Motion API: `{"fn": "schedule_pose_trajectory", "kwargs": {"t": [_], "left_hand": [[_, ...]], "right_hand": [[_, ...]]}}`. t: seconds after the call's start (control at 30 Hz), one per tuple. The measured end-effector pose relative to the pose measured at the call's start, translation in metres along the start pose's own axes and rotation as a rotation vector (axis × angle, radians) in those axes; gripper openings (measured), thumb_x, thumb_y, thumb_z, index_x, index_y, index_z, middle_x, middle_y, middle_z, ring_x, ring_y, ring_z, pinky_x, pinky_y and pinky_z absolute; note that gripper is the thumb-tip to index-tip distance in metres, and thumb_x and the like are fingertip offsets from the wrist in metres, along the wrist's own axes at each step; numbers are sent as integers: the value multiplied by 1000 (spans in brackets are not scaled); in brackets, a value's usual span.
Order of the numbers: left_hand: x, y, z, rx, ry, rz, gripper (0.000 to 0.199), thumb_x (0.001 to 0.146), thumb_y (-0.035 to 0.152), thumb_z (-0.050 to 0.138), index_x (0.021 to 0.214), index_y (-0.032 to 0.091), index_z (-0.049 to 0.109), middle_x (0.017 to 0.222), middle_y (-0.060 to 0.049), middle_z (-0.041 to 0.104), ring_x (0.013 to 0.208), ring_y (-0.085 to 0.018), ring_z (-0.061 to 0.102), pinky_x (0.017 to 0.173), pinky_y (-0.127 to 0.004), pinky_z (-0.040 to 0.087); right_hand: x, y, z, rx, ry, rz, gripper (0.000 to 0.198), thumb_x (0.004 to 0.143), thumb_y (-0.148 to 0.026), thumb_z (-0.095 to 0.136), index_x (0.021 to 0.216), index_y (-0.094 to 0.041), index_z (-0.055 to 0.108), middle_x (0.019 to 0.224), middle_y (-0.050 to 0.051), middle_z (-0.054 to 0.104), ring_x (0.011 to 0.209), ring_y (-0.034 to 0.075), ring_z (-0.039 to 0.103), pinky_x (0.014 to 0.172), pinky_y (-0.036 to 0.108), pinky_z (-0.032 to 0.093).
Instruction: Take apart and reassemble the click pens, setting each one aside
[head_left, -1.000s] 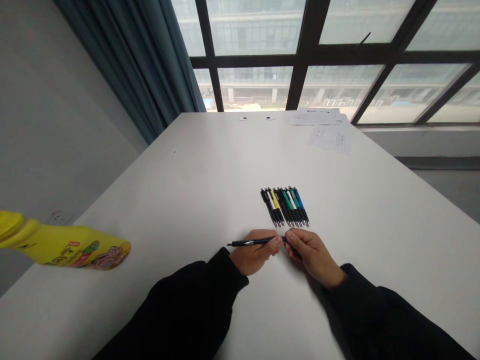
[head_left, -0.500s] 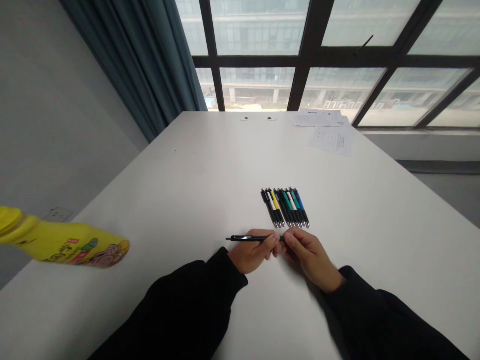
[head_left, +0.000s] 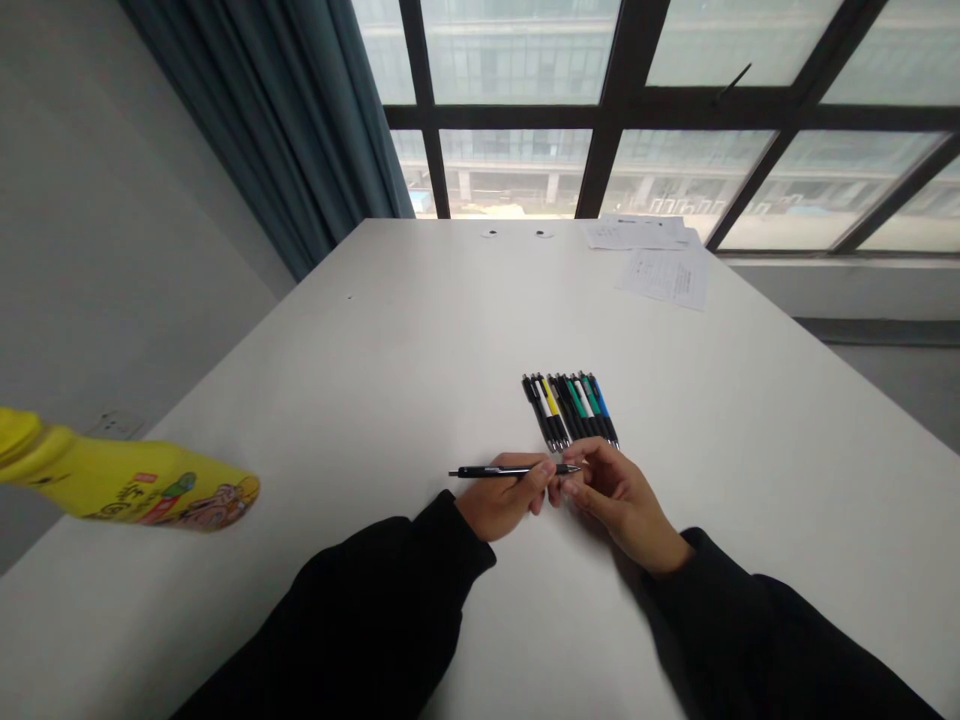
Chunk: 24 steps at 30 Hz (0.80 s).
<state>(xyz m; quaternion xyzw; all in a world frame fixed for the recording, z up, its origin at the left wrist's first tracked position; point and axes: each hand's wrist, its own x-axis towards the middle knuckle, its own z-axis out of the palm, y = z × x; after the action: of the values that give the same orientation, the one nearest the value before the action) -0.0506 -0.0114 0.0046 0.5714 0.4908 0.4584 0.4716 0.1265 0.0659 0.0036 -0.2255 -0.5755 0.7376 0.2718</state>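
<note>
A black click pen lies level across my left hand, pinched between thumb and fingers, its silver tip pointing right. My right hand is at that tip, thumb and forefinger parted around it with a gap between them. Whether a fingertip touches the pen I cannot tell. Just beyond both hands, a row of several pens lies side by side on the white table, in black, white, yellow, green and blue. The right hand's fingers overlap the near ends of some of them.
A yellow bottle stands at the left, looking tilted in the wide view. Printed papers lie at the table's far right corner. Two small cable holes sit near the far edge, before a curtain and a window.
My right thumb and forefinger have parted from their pinch on the pen's right end, and its silver tip now shows. The left hand still holds the pen in nearly the same place.
</note>
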Motion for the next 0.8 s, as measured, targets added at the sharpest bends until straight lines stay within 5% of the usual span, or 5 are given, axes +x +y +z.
{"fn": "schedule_pose_trajectory", "kwargs": {"t": [0.2, 0.4, 0.53, 0.7, 0.8], "left_hand": [[0, -2, 0, -27, 8, -20, 57, 101, 56, 34, 77, 13, 64, 60, 0, 51, 57, -12, 49, 58, -25, 39], [0, -7, 2, -60, 13, -9, 66, 101, 60, 28, 75, 12, 65, 63, -4, 56, 57, -12, 49, 57, -26, 40], [0, -5, 1, -55, 0, 4, 62, 102, 56, 29, 75, 12, 64, 62, -2, 55, 56, -11, 49, 57, -26, 40], [1, -1, 2, -87, 67, -25, 33, 91, 48, 62, 92, 15, 59, 70, 2, 56, 61, -9, 50, 58, -22, 39], [2, 2, 3, -206, 86, -49, 35, 83, 40, 75, 102, 18, 55, 78, 2, 60, 65, -9, 55, 60, -22, 41]], "right_hand": [[-1, 3, 0, -114, 96, 39, 36, 91, -50, 65, 76, -18, 58, 59, -3, 52, 50, 10, 41, 48, 24, 30], [-1, -3, 3, -21, 11, -37, 35, 83, -42, 77, 104, -21, 59, 70, 0, 63, 62, 15, 55, 57, 27, 41], [-1, 1, 2, -67, 59, 20, 29, 91, -46, 67, 92, -19, 61, 66, -1, 60, 52, 10, 47, 48, 24, 34], [0, 5, 0, -82, 95, 17, 28, 86, -43, 73, 98, -19, 65, 65, -4, 54, 51, 8, 44, 47, 22, 35], [0, 1, 3, -87, 99, 18, 30, 84, -44, 75, 97, -18, 65, 61, -5, 52, 50, 9, 45, 47, 22, 34]]}}
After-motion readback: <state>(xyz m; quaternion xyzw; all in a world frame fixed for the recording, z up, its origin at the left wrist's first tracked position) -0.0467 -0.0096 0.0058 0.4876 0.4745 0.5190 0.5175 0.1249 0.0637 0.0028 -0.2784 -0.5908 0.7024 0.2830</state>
